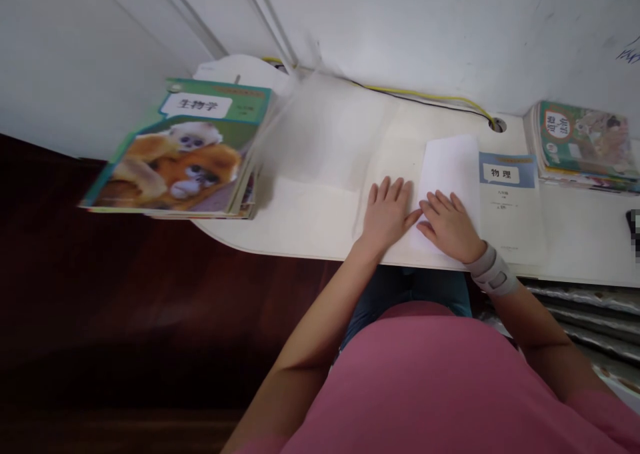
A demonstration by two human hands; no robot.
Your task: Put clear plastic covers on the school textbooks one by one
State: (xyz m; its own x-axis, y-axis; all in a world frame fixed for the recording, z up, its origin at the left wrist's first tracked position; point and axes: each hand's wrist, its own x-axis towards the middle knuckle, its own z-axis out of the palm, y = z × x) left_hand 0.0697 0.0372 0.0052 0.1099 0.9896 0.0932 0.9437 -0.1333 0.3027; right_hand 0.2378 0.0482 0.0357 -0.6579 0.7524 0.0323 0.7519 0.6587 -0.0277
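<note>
A physics textbook [511, 224] lies near the table's front edge, its blue-and-white title page facing up. Along its left side a white panel [451, 164], perhaps the opened cover, lies partly under my right hand [450, 227]. That hand rests flat on it with the fingers spread. My left hand [386, 215] lies flat just to the left, fingers apart, its thumb reaching the panel's edge. A clear plastic sheet [325, 131] spreads leftward over the table from beneath or beside my left hand; its far-left edge stands up, blurred. Neither hand grips anything.
A stack of biology textbooks [185, 154] juts over the left end of the white table [280, 234]. More books [583, 141] are piled at the right. Yellow and black cables [425, 97] run along the wall into a round hole. A dark object [634, 231] sits at the right edge.
</note>
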